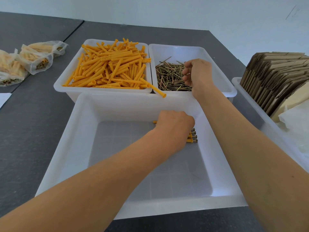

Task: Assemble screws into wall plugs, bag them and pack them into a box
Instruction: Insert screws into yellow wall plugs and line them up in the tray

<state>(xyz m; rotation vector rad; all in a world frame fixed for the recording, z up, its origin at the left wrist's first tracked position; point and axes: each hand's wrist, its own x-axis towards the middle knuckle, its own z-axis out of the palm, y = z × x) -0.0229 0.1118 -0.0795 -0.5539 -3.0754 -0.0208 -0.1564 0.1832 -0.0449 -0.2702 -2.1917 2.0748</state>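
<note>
The right hand [197,72] reached into the far white tray's brass screws [168,76], fingers curled, pinching some. The left hand [173,124] rested on assembled orange plastic plugs [192,137] in the near white tub [80,131], likely gathering them; its grip was hidden.

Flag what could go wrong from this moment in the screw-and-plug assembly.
One orange plug lies across the bin rims and might roll off or be knocked by the right arm. The right hand reaches into the loose screws; sharp tips could prick its fingers. The left hand covers the assembled plugs in the front bin, so scattering them is possible.
</note>
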